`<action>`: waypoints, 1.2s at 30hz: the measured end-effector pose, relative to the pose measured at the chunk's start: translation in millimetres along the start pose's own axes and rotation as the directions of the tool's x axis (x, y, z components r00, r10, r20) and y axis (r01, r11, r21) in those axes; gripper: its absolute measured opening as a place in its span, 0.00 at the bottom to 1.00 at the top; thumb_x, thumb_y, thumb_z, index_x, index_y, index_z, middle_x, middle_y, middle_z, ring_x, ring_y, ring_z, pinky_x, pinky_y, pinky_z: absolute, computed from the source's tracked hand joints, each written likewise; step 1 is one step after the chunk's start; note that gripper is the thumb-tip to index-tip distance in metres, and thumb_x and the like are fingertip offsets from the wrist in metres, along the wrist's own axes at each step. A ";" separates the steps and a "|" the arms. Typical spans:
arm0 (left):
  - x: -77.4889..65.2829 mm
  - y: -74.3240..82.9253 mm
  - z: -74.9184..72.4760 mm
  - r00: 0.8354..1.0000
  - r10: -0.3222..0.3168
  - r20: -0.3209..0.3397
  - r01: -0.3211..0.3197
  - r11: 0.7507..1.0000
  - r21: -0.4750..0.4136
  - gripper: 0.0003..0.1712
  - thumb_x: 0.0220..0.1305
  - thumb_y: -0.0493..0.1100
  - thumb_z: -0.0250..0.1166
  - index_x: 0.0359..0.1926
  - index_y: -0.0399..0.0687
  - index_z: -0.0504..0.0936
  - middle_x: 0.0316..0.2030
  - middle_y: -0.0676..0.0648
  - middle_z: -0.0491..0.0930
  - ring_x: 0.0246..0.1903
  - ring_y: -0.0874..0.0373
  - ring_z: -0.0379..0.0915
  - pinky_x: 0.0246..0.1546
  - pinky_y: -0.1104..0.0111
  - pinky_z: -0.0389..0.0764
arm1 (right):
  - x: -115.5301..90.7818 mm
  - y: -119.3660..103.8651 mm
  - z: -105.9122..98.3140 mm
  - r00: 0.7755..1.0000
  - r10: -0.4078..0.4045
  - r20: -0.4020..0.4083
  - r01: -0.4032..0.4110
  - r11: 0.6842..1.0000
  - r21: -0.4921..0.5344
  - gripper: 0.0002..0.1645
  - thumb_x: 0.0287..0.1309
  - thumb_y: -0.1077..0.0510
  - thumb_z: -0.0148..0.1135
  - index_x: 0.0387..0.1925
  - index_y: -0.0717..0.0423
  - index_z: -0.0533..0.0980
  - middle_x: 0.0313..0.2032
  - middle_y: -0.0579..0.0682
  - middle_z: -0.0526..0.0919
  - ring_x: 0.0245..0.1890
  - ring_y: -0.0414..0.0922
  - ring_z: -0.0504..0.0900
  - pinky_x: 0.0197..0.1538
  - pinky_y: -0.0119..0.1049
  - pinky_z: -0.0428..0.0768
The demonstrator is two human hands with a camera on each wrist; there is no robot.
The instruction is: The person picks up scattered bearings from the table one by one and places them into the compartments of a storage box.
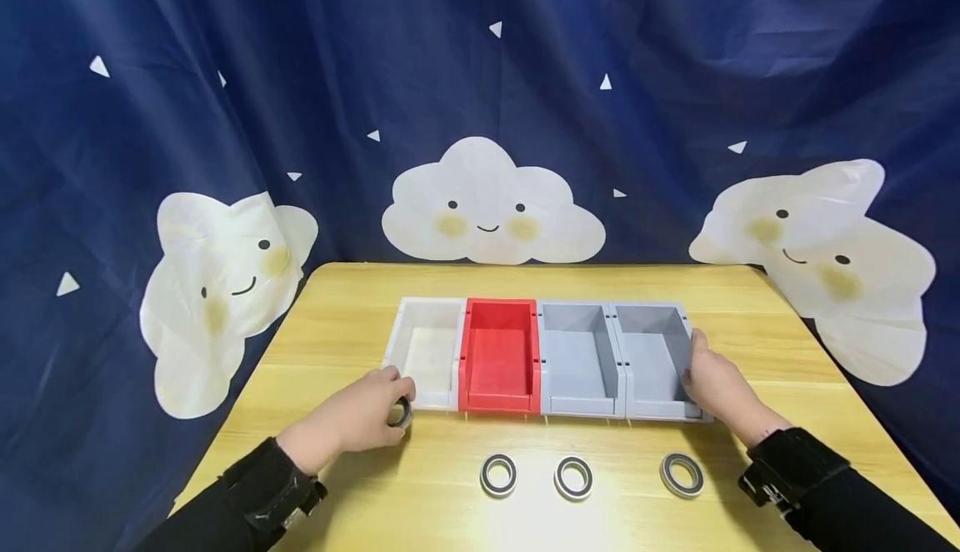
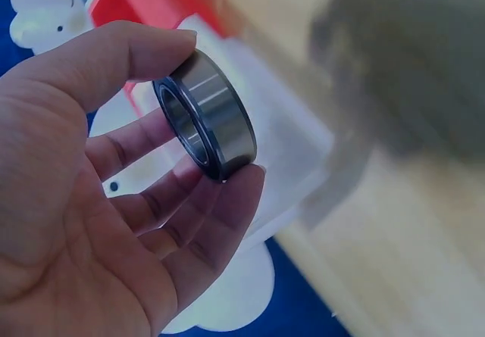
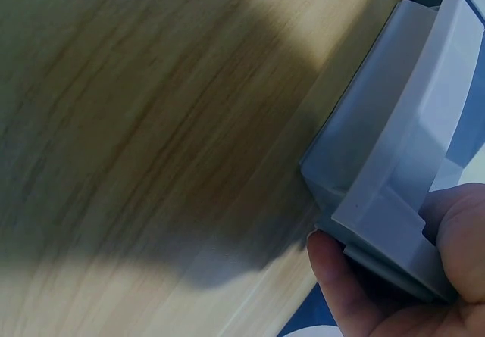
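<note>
Between thumb and fingertips my left hand (image 1: 365,413) pinches a ball bearing (image 2: 208,117), a steel ring with a dark seal. In the head view the bearing is just in front of the white bin (image 1: 388,343), the leftmost in a joined row. My right hand (image 1: 722,385) grips the outer side wall of the rightmost grey bin (image 1: 660,408). In the right wrist view the thumb lies over the wall of that bin and a finger reaches along its outside. More bearings lie flat on the table: one (image 1: 486,485), another (image 1: 560,485) and a third (image 1: 667,485).
A red bin (image 1: 498,404) and another grey bin (image 1: 581,407) stand between the white bin and the rightmost grey one. The row rests on a light wooden table (image 1: 352,285). A dark blue curtain (image 1: 450,60) with smiling clouds hangs behind the table.
</note>
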State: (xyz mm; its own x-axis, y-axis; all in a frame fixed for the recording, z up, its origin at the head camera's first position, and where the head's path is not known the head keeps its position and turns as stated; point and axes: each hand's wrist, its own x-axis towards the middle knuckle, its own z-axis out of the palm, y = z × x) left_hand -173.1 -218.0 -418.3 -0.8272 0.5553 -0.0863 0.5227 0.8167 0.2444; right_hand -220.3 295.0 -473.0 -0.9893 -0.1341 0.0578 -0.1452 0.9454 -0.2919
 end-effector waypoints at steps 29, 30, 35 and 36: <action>67.8 -19.1 -47.1 0.998 -0.059 -0.020 0.060 0.997 0.045 0.17 0.53 0.42 0.75 0.42 0.46 0.79 0.34 0.48 0.72 0.34 0.55 0.69 0.41 0.62 0.75 | -2.5 1.2 -0.4 1.000 -0.014 -0.014 0.014 1.000 -0.004 0.43 0.56 0.70 0.59 0.62 0.90 0.46 0.24 0.73 0.76 0.26 0.62 0.81 0.28 0.54 0.80; 70.3 -18.8 -46.3 0.998 -0.060 -0.019 0.061 0.997 0.045 0.17 0.53 0.42 0.75 0.42 0.46 0.79 0.34 0.48 0.72 0.34 0.56 0.69 0.41 0.62 0.75 | -2.3 0.8 -0.6 1.000 -0.014 -0.011 0.014 1.000 -0.005 0.43 0.56 0.70 0.59 0.62 0.90 0.46 0.24 0.73 0.76 0.26 0.62 0.81 0.29 0.54 0.80; 81.5 -17.3 -40.0 0.998 -0.062 -0.005 0.062 0.997 0.037 0.15 0.54 0.40 0.73 0.41 0.45 0.79 0.34 0.48 0.73 0.34 0.55 0.69 0.42 0.62 0.74 | -1.5 -1.4 -1.1 1.000 -0.013 -0.004 0.013 1.000 0.003 0.43 0.56 0.70 0.59 0.62 0.89 0.46 0.24 0.71 0.76 0.26 0.62 0.81 0.29 0.55 0.80; 83.7 -16.8 -38.4 0.998 -0.062 -0.001 0.062 0.997 0.035 0.15 0.53 0.40 0.73 0.41 0.45 0.79 0.34 0.48 0.72 0.34 0.55 0.69 0.42 0.62 0.74 | -1.1 -1.3 -0.9 1.000 -0.008 0.001 0.008 1.000 0.006 0.43 0.56 0.70 0.59 0.63 0.89 0.45 0.25 0.72 0.77 0.27 0.63 0.82 0.30 0.55 0.80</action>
State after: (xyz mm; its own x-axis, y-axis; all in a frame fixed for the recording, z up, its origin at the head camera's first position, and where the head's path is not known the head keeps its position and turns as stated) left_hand -259.1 -191.2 -392.6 -0.8583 0.5034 -0.1000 0.4774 0.8546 0.2046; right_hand -219.0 294.1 -471.8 -0.9882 -0.1415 0.0592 -0.1528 0.9426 -0.2970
